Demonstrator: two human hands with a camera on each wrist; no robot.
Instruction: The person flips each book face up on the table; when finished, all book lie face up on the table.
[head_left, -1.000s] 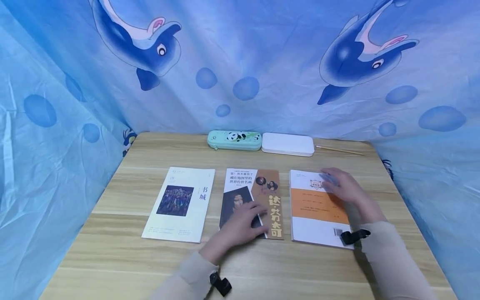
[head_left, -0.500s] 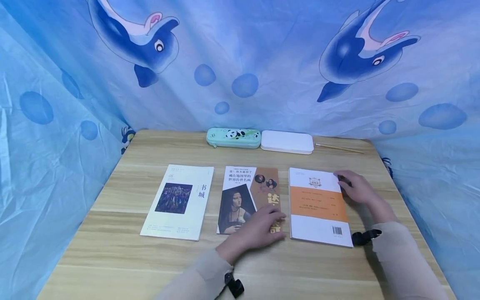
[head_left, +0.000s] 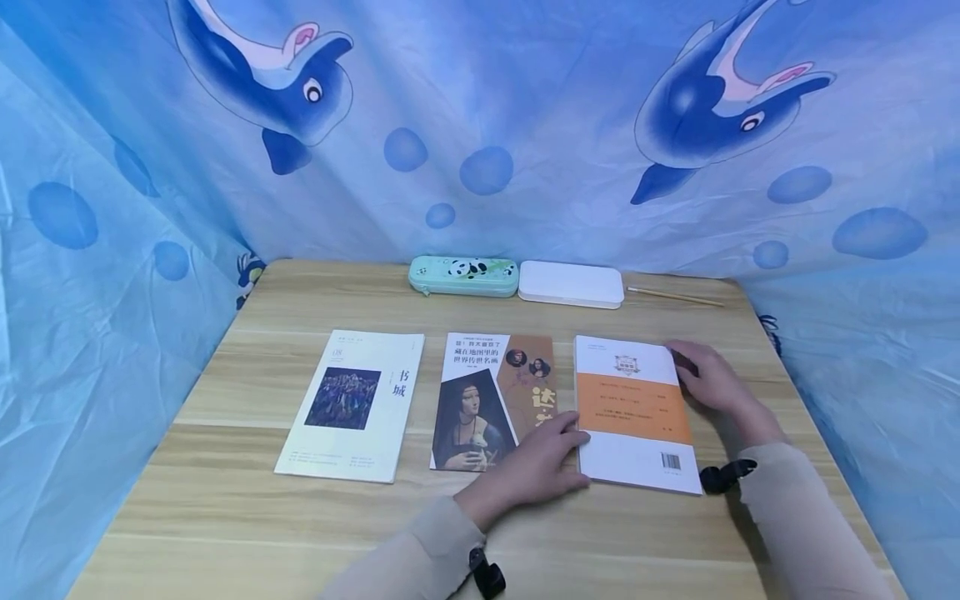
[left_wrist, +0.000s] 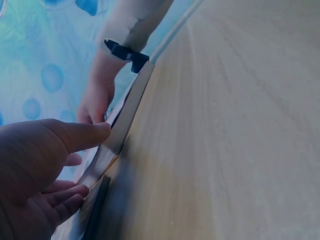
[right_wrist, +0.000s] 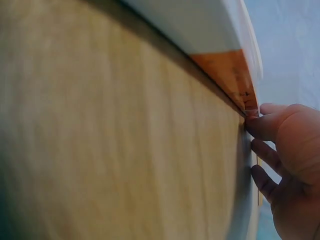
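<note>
A book with a white and orange back cover (head_left: 633, 408) lies on the table at the right. My left hand (head_left: 536, 467) reaches over the lower right of a brown and white art book (head_left: 472, 417), its fingertips at the left edge of the orange-banded book. In the left wrist view the thumb (left_wrist: 90, 136) overlaps that book's edge, and the other fingers stay low beside it. My right hand (head_left: 720, 383) is at the book's upper right edge. Its thumb and index fingertips meet the edge in the right wrist view, the other fingers (right_wrist: 265, 182) loosely bent and apart from it.
A white magazine (head_left: 352, 408) with a dark picture lies at the left. Along the back of the wooden table (head_left: 225, 500) are a green panda pencil case (head_left: 463, 277), a white flat case (head_left: 570, 284) and a thin pencil-like stick (head_left: 675, 297). A blue dolphin curtain (head_left: 450, 100) hangs behind.
My left hand has slid right, from over the art book to the orange-banded book's left edge. My right hand has moved from over that book's top to its right edge.
</note>
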